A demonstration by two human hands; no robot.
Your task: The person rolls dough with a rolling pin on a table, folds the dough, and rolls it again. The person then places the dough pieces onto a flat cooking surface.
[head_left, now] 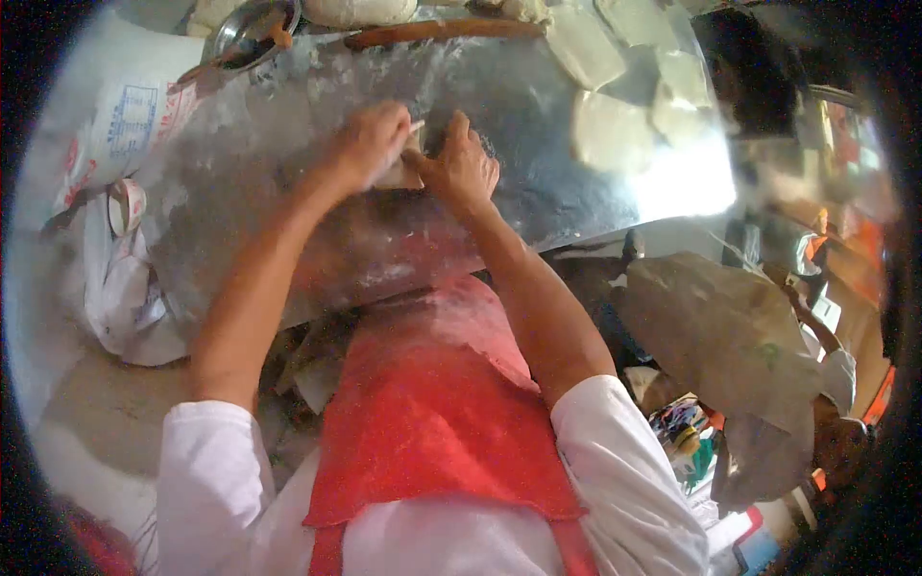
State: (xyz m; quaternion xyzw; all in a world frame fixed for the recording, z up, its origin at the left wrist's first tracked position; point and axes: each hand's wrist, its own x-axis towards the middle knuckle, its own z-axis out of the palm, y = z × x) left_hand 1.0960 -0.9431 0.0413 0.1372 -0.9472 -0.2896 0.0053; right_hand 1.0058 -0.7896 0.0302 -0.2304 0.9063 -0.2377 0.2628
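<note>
Over the floury metal worktop (355, 250), both hands meet around a small, pale, dough-like piece (399, 176). The fingers of my left hand (370, 144) are curled closed at its left side, and a narrow pale tip (416, 126) sticks out beside them; what they hold is too small to make out. My right hand (463, 165) has its thumb against the pale piece, pinching its right side with the fingers bent. Part of the piece is hidden under the hands.
Flat pale slabs (615, 130) lie at the worktop's right end. A brown wooden rod (442, 32) and a metal bowl (254, 29) are at the back. A printed white sack (134, 115) and a tape roll (127, 206) sit left. Another person (730, 355) is at the right.
</note>
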